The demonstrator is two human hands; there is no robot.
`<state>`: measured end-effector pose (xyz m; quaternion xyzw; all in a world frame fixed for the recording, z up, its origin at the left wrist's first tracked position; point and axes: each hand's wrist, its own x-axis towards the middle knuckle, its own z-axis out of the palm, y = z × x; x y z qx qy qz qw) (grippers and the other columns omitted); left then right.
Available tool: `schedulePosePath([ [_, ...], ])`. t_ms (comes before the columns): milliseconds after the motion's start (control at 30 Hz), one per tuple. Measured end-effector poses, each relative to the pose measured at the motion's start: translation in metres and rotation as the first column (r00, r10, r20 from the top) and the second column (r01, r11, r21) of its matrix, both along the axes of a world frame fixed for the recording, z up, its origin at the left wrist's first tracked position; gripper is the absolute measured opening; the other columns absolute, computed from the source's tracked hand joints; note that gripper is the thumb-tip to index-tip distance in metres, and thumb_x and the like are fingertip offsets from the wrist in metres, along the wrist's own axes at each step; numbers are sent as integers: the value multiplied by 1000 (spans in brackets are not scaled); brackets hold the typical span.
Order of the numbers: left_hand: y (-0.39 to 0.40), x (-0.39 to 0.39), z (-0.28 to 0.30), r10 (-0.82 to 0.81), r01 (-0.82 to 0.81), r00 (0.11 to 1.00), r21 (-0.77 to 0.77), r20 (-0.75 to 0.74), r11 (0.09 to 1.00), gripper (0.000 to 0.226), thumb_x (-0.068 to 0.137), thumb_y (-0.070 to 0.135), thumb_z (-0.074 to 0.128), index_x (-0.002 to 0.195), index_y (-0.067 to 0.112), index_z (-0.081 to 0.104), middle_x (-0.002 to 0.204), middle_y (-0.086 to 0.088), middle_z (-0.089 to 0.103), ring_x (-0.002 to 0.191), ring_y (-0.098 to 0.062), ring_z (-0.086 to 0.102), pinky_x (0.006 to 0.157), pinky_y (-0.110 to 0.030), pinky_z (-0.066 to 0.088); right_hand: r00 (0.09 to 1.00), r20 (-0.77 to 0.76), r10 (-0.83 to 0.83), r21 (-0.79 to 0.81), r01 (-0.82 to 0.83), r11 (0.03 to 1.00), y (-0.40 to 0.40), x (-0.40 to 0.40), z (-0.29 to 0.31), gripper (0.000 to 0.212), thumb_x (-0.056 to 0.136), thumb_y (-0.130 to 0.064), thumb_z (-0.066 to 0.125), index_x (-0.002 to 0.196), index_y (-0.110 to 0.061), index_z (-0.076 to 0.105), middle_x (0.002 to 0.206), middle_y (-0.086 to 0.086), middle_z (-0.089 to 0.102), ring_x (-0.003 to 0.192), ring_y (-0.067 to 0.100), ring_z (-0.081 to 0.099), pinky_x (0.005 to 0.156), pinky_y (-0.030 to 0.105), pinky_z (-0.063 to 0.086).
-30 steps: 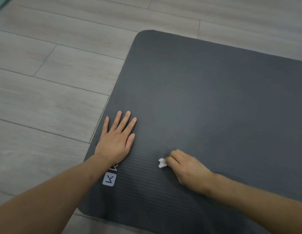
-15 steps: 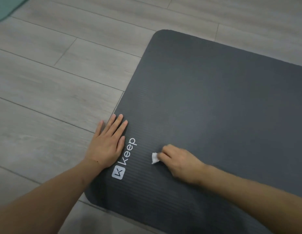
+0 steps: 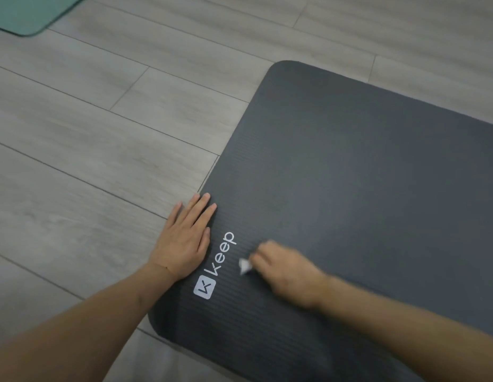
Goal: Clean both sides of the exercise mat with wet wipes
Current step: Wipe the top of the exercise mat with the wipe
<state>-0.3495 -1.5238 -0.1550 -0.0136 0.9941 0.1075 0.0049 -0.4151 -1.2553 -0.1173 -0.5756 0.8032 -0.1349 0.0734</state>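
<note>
**Wiping near the mat's printed corner**

A grey plank floor (image 3: 96, 161) carries the dark grey exercise mat (image 3: 364, 188), which lies flat with its ribbed face up and runs off the right edge of the view, so its long axis appears to stretch away to the right of both hands. A corner of a green mat (image 3: 27, 15) shows at the top left, well apart.

The left hand (image 3: 181, 241) rests flat across the mat's left edge, fingers straight and close together, palm partly on the floor, just beside the white "Keep" logo (image 3: 216, 264).

The right hand (image 3: 284, 268), blurred, has its fingers curled round a small bunched wet wipe (image 3: 245, 266), which sits on the mat just right of the logo.

Most of the unwiped face probably lies right of and beyond the wipe, so the right hand is the nearer one for the coming strokes, while the left steadies the edge. The underside is not yet exposed.
</note>
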Motion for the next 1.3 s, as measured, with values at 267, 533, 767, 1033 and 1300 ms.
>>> schedulePosePath([
  [267, -13, 32, 1, 81, -79, 996, -72, 24, 994, 59, 106, 40, 22, 163, 23, 30, 172, 7, 18, 160, -16, 10, 128, -49, 10, 692, -48, -721, -96, 715, 693, -34, -114, -8, 3, 92, -3, 53, 94, -5, 55, 93, 17, 54, 84, 39, 53, 67, 43, 42],
  [533, -8, 38, 3, 213, -207, 975, -93, 57, 974, 61, 105, 44, 23, 163, 26, 30, 171, 7, 23, 159, -21, 14, 127, -57, 13, 999, -40, -26, -53, 24, 998, -52, -26, -7, 16, 95, -19, 47, 95, -10, 60, 92, 8, 54, 81, 26, 51, 62, 38, 44],
  [767, -6, 36, 8, 293, -290, 954, -65, 61, 955, 57, 104, 43, 26, 158, 29, 38, 169, 3, 30, 159, -23, 17, 126, -59, 8, 752, -116, -649, -54, 647, 760, -73, -146, -1, 1, 91, 0, 54, 92, -1, 54, 91, 22, 54, 78, 41, 53, 64, 39, 34],
  [1033, -22, 57, 8, 273, -271, 957, -25, 97, 962, 57, 107, 45, 16, 158, 33, 37, 171, 6, 21, 160, -18, 7, 127, -55, -3, 990, 4, 140, 16, -140, 990, -85, -33, 5, 10, 88, -15, 46, 94, -12, 52, 92, 7, 50, 80, 25, 49, 57, 37, 44],
  [1300, -11, 55, 14, 335, -301, 913, -173, 232, 938, 59, 105, 52, -4, 162, 41, -12, 171, -2, -24, 155, -31, -28, 121, -62, -20, 833, -91, -545, 5, 548, 837, -138, -161, 0, 15, 86, 3, 50, 100, 0, 55, 102, 24, 55, 90, 41, 54, 73, 42, 38],
])
